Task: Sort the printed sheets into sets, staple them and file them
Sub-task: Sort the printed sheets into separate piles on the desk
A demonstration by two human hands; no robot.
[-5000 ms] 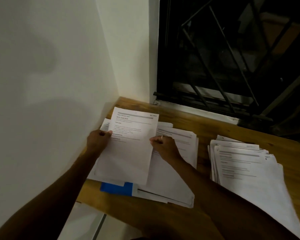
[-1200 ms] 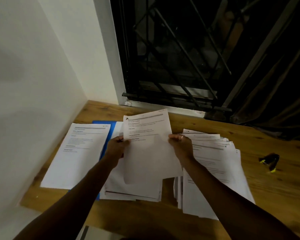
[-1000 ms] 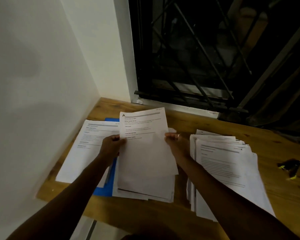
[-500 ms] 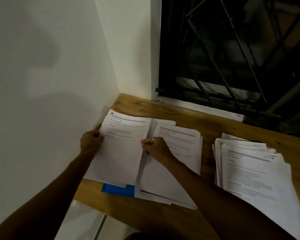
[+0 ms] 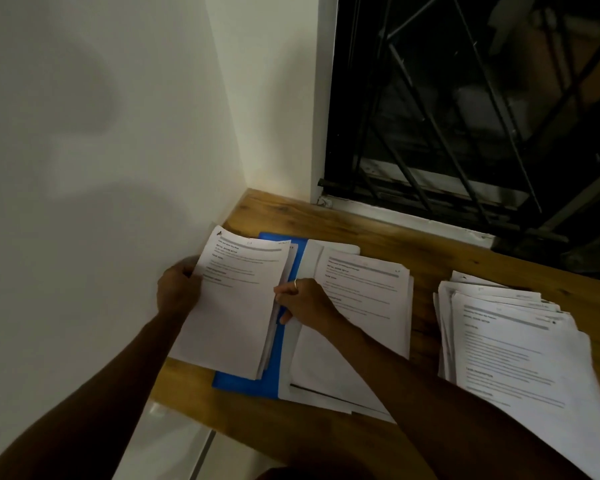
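against the wall, left hand (image 5: 177,289) and right hand (image 5: 303,303) pinch edges of one set (image 5: 236,317). i judge sorting partway: loose pile (image 5: 516,358) remains, stapling unseen, blue folder (image 5: 276,370) unfilled.

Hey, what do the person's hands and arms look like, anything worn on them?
The left hand and right hand wear no gloves. The left arm and right arm are bare: no sleeve, watch or bracelet shows. A thin pale ring sits on a right-hand finger.
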